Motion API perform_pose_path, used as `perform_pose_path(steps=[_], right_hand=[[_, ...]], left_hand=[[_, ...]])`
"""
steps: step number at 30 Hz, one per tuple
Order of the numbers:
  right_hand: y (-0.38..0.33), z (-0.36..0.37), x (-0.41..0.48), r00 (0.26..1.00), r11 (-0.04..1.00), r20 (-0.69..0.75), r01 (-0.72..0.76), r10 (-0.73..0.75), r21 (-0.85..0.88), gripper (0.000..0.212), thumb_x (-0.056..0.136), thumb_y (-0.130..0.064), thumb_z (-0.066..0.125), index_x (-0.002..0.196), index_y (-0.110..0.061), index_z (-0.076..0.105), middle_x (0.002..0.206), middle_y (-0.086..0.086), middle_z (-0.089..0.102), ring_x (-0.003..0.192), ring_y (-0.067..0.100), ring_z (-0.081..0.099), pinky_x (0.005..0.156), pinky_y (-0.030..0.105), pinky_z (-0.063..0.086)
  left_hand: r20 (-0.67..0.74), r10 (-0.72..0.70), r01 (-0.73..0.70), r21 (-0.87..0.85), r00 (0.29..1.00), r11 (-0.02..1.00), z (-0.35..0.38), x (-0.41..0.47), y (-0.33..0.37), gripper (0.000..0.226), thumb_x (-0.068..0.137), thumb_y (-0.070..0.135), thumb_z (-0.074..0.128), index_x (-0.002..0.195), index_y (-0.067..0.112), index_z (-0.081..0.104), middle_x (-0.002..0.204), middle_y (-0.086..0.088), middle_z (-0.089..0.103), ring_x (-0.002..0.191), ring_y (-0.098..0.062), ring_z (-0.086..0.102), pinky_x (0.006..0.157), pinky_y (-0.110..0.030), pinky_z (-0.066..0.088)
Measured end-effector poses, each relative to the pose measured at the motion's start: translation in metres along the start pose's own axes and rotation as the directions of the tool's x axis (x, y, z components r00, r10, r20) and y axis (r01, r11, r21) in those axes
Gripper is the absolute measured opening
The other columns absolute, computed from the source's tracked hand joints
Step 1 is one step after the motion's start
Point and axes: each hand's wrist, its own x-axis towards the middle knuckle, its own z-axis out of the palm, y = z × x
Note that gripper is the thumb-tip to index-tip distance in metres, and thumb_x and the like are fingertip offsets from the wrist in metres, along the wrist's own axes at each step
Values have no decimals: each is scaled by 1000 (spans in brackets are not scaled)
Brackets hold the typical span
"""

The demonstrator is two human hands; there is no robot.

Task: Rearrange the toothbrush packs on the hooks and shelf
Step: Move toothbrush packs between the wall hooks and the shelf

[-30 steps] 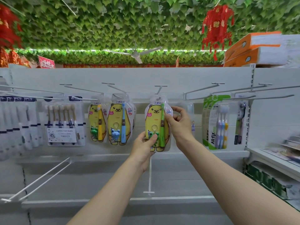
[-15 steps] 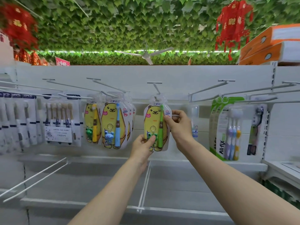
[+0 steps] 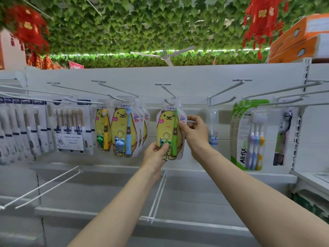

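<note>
Status: L hand (image 3: 156, 154) pinches bottom-left corner of green-brush bear pack (image 3: 168, 125); R hand (image 3: 194, 132) pinches its upper-right edge. Pack sits at tip of centre hook (image 3: 166, 91), top tab at the wire. Can't tell if it's threaded on or coming off. Other bear packs (image 3: 122, 129) hang bunched on the hook to the left, so I'd call it mid-task: one pack in hand, the rest plus the shelf (image 3: 195, 198) still to sort. Unclear: small tube pack (image 3: 213, 129) partly hidden behind R hand, far-left packs (image 3: 16, 129) blurred, right edge cut off.
</note>
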Motion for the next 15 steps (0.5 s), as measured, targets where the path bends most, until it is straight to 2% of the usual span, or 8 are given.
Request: perform_pose_path(steps=[7,9,12,15], right_hand=[[-8,-2,-14,998,996,13,-65,66,-58,29,92,-21,71,118,-16,58,102,6,72,91,16,71,65,21,53],[-14,-6,-19,995,985,34,-93,99,-145,38,91,-24,72,125,-15,55,111,3,68,95,14,66,69,21,50],[-27,-19,-30,992,932,37,-100,120,-348,56,89,-32,74,136,-17,49,124,2,59,107,16,59,82,28,47],[-51,-37,-45,992,844,102,-10,77,-537,61,88,-35,73,141,-17,48,134,4,55,119,21,55,98,38,49]], left_hand=[[-53,12,-4,146,999,989,-3,-15,11,33,97,19,63,126,4,59,116,-12,68,103,-23,64,92,-38,51],[-65,26,-11,231,998,973,-6,-25,18,43,96,24,64,133,5,55,128,-11,64,110,-20,61,98,-36,48],[-102,80,-35,380,992,924,-13,-42,29,66,94,29,67,149,6,38,149,-9,46,134,-24,46,110,-36,35],[-53,145,-89,570,988,816,-19,-61,46,71,90,32,72,149,13,37,153,-9,41,139,-25,40,115,-42,34]])
